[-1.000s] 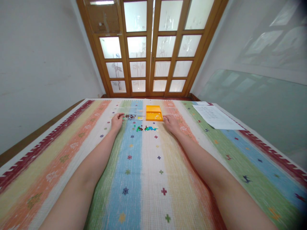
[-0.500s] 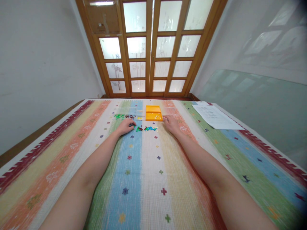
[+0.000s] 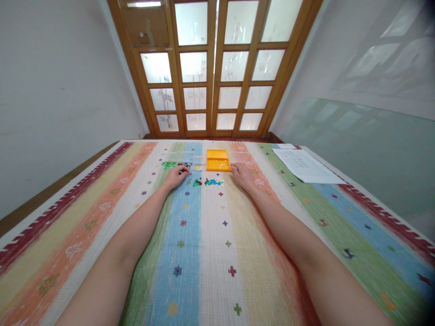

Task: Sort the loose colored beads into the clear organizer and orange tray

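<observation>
My left hand (image 3: 177, 175) is at the near edge of a group of small brown pieces (image 3: 185, 165), its fingers curled together; anything between the fingertips is too small to make out. Left of the brown pieces lie small green pieces (image 3: 169, 165). A few yellow pieces (image 3: 198, 167) are on the other side. At the near right corner of an open orange box (image 3: 217, 154) rests my right hand (image 3: 240, 174), fingers bent in, its grip unclear. White bits (image 3: 223, 165) lie in the box. Small green, brown and blue pieces (image 3: 213, 182) form a row on the cloth between my hands.
A striped cloth (image 3: 217, 271) covers the table. Printed white sheets (image 3: 304, 165) lie on the far right side. Beyond the table stand wooden doors with glass panes (image 3: 212, 68), with walls on both sides.
My left hand has shifted slightly away from me and to the left, off the row of coloured pieces. My right hand and the orange box have stayed in place.
</observation>
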`<state>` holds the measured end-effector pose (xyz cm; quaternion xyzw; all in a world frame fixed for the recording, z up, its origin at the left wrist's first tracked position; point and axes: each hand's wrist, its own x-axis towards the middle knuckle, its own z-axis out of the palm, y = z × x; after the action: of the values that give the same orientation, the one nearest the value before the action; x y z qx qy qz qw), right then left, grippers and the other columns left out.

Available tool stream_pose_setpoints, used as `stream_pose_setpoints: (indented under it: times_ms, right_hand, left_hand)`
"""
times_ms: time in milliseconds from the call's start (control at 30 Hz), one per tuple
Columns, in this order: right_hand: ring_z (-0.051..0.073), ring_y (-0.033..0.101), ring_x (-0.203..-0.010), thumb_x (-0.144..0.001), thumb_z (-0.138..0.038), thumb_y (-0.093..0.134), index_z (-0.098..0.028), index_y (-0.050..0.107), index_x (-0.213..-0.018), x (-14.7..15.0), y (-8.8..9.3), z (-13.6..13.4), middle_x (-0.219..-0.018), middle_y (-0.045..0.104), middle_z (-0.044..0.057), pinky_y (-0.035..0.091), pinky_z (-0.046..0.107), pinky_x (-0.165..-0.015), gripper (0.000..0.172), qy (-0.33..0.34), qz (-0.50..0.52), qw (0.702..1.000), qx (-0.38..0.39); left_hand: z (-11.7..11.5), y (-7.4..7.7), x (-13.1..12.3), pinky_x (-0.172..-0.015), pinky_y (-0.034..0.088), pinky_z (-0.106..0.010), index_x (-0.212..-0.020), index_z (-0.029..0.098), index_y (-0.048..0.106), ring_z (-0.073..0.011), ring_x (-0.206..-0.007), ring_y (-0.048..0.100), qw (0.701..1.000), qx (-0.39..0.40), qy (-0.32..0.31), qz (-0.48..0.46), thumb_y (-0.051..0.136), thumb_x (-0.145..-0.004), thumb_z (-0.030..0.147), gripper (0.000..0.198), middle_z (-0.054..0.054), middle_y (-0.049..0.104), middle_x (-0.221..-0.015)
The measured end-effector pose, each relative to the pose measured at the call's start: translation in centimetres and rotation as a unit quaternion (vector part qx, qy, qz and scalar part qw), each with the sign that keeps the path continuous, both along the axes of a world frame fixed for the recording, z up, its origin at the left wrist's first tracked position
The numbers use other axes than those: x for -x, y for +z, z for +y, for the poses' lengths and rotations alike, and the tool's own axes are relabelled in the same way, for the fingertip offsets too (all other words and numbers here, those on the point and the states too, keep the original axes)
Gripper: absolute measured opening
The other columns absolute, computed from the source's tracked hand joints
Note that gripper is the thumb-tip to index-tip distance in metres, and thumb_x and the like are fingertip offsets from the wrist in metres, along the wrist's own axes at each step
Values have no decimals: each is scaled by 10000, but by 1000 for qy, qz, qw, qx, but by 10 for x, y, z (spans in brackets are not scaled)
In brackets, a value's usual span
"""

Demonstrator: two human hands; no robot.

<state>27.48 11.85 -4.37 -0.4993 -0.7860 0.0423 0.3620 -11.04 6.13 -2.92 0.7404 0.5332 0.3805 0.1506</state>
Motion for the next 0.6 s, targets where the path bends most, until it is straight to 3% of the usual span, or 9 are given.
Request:
stream_pose_setpoints:
  times_ms: [133, 267, 433, 600]
  right_hand:
    - [279, 608, -1163, -1058, -380, 374, -188, 724, -1212, 1, 4, -3, -1226, 724, 126, 445, 432, -1052, 428, 8, 2, 1000, 3]
    - [276, 611, -1151, -1057, -355, 379, -181, 729, -1189, 2, 8, -5, -1209, 731, 121, 443, 425, -1050, 413, 17, -2, 1000, 0]
    - [282, 610, -1158, -1059, -342, 391, -190, 729, -1185, 2, 8, -6, -1218, 731, 118, 445, 427, -1051, 392, 11, -9, 1000, -4]
    - [280, 607, -1171, -1068, -339, 391, -188, 726, -1195, 2, 8, -7, -1224, 730, 119, 439, 419, -1054, 389, 9, -15, 1000, -4]
  left_hand:
    - [8, -4, 7, -809, 513, -316, -1036, 195, 733, -190, -814, 650, 993, -15, 51, -109, 601, -897, 308, 222, -42, 735, -922]
    - [19, -8, 22, -721, 502, -289, -1119, 177, 712, -175, -719, 617, 967, -28, 133, -214, 620, -885, 345, 302, -37, 708, -864]
    - [27, -14, 42, -628, 451, -244, -915, 162, 694, -142, -639, 565, 927, -30, 215, -305, 624, -875, 370, 224, -10, 658, -757]
    - [29, -16, 49, -590, 422, -224, -860, 167, 685, -129, -603, 548, 909, -31, 245, -337, 634, -863, 389, 228, 12, 617, -689]
